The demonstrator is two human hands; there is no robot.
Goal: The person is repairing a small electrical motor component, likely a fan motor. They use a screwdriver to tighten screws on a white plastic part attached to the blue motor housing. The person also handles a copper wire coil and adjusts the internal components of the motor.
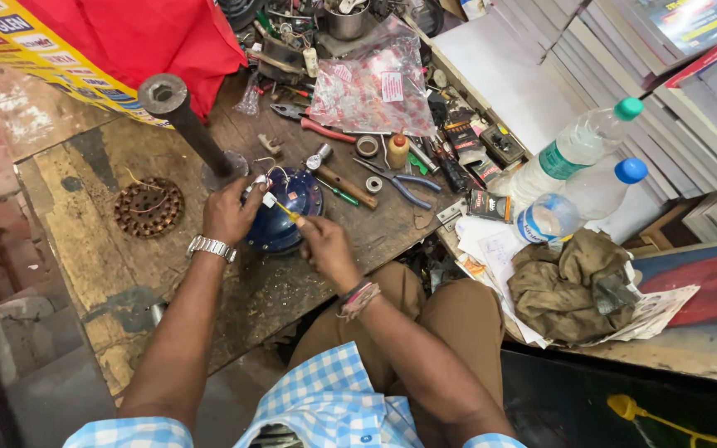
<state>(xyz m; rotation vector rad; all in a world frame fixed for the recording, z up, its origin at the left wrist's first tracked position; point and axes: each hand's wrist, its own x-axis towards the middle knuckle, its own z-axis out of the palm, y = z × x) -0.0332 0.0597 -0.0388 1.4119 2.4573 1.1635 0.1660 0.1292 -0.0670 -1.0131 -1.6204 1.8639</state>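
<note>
A round dark blue motor housing (292,199) with wires on top sits on the worn wooden bench (118,265). My left hand (230,211), with a metal watch on the wrist, grips the housing's left edge and a small white connector. My right hand (325,247) holds a small yellow-handled screwdriver (285,210), its tip pointing at the connector on the housing.
A black steel post (184,116) stands behind the housing. A copper-wound stator (148,207) lies to the left. Pliers (400,184), a hammer (338,178), tape rolls and a plastic bag (375,83) crowd the back. Two water bottles (574,174), a rag (574,282) and stacked books lie on the right.
</note>
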